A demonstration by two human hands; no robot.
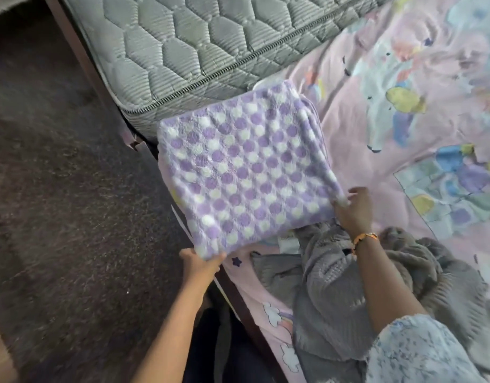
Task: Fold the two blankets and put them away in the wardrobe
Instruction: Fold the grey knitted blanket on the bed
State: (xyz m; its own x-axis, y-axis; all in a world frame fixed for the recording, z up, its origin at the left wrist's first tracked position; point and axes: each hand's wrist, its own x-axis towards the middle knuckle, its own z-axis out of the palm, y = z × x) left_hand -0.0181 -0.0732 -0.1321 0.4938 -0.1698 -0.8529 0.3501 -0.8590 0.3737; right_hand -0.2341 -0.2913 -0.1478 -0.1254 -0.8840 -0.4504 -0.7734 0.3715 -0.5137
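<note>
A purple and white checked fleece blanket [243,172] lies folded into a rough square at the edge of the bed, partly overhanging it. My left hand [199,265] grips its near left corner. My right hand [354,208] pinches its near right corner. A grey ribbed blanket [343,294] lies crumpled and unfolded on the bed beneath my right forearm. No wardrobe is in view.
The bed carries a pink cartoon-print sheet [404,100]. A bare grey quilted mattress [199,48] shows at the top where the sheet is pulled back. A dark wooden bed frame [80,59] runs along the side. Dark shaggy carpet [61,189] covers the floor at the left.
</note>
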